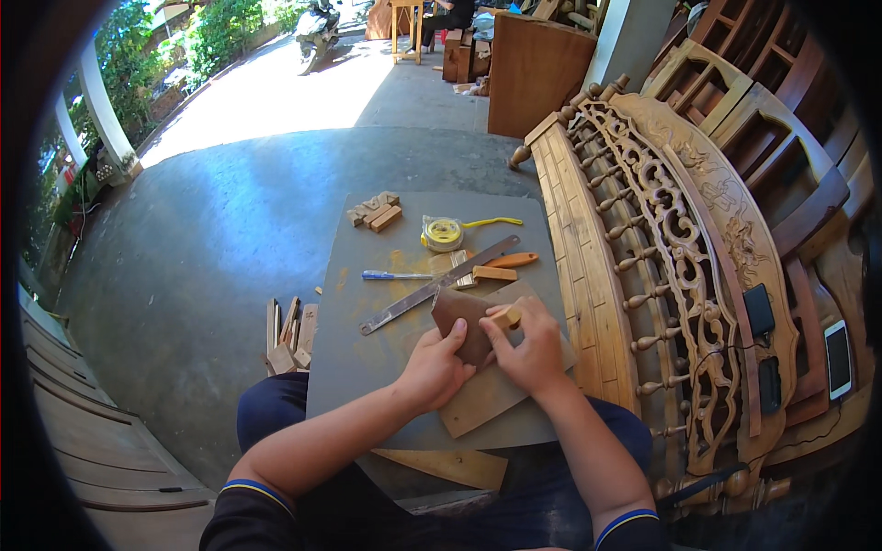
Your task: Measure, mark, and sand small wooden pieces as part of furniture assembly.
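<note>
My left hand (435, 370) grips a brown sheet of sandpaper (464, 321), thumb pressed on its face. Close beside it, my right hand (533, 354) holds a small wooden block (506, 318) between thumb and fingers, near the sandpaper's right edge. Both are above a flat board (487, 410) on the grey tabletop (349, 386). Just beyond the hands lies a long metal ruler-like strip (413, 305), crossing a blue pen (395, 275) and a brush with an orange handle (514, 260). Another small wooden piece (494, 273) rests by the brush.
A yellow tape measure (444, 233) and several small wooden blocks (377, 214) sit at the table's far side. Wooden offcuts (292, 335) stand left of the table. Carved wooden furniture (643, 211) crowds the right, with a white phone (838, 358) on it. A motorcycle (317, 35) stands far off.
</note>
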### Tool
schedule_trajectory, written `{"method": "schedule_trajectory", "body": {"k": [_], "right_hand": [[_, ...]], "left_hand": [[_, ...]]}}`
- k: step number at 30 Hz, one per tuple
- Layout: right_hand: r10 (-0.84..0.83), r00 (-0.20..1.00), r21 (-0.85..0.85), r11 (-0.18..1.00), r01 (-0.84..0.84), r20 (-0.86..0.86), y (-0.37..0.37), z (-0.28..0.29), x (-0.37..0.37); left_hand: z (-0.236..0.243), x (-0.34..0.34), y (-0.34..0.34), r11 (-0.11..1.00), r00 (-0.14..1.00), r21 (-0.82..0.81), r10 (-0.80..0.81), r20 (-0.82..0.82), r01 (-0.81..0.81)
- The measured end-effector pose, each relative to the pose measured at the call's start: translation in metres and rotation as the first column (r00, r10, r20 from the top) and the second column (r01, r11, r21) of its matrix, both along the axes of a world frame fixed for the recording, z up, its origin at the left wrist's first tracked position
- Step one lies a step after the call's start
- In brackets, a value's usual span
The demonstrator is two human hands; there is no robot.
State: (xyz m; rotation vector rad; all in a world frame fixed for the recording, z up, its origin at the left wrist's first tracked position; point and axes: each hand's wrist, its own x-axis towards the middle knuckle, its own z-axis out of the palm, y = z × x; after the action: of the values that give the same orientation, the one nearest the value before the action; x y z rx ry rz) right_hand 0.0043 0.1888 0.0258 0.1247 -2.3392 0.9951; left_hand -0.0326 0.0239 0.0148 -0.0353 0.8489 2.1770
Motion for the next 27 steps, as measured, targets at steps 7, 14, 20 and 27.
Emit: {"method": "schedule_trajectory", "body": {"k": [7,14,20,27], "right_hand": [[0.003,0.998,0.121,0.993,0.005,-0.058,0.003,0.008,0.005],[0.120,0.991,0.109,0.987,-0.114,-0.052,-0.016,0.002,0.015],[0.132,0.990,0.030,0.991,-0.130,-0.055,-0.015,-0.004,0.011],[-0.040,0.999,0.042,0.998,0.041,-0.026,0.003,-0.008,-0.003]], "left_hand": [[0.011,-0.004,-0.003,0.997,0.997,0.009,-0.079,0.012,0.079],[-0.008,-0.006,-0.010,0.994,0.995,-0.062,-0.092,-0.038,0.090],[0.005,-0.002,-0.005,0.999,1.000,-0.053,-0.004,0.023,0.005],[0.013,0.000,0.001,0.998,0.998,-0.011,-0.057,0.021,0.057]]}}
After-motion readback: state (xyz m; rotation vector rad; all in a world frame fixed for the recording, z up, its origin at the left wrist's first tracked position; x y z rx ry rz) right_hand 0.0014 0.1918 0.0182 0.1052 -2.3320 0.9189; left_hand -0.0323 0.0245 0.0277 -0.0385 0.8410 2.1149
